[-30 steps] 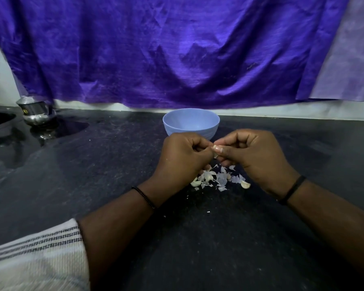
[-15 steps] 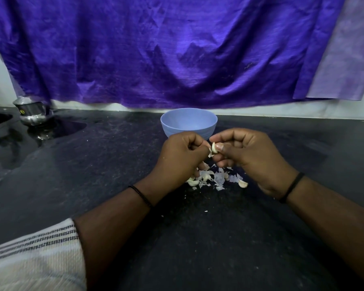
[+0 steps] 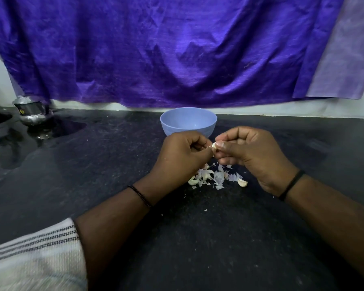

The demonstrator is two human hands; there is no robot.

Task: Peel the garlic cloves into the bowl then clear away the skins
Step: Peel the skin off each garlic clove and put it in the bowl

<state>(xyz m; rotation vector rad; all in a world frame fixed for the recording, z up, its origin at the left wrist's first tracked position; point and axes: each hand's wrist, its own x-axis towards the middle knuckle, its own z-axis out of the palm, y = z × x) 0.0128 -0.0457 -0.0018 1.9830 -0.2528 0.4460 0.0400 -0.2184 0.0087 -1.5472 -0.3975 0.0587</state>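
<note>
Just above the middle of the frame, the right hand (image 3: 254, 156) pinches a small pale garlic clove (image 3: 214, 146) between thumb and forefinger, its other fingers curled under. The left hand (image 3: 181, 156) meets it there, fingers curled and fingertips picking at a flake of skin on the clove's left side. Both hands hover over a scatter of thin, papery white and lilac garlic skins (image 3: 215, 176) lying on the dark speckled stone counter (image 3: 93, 164). Two cloves sit at the edges of that litter, one at its left (image 3: 192, 182) and one at its right (image 3: 242, 182) (whether either is peeled, I cannot tell).

Behind the hands, toward the top of the counter, stands the round pale-blue plastic bowl (image 3: 188, 120); what its bottom holds is hidden from here.

The peeling step looks to be in hand, with clearing not yet begun. Next, I judge, the last skin must be drawn off and dropped, then the bare clove carried forward over the bowl's rim and released.
</note>
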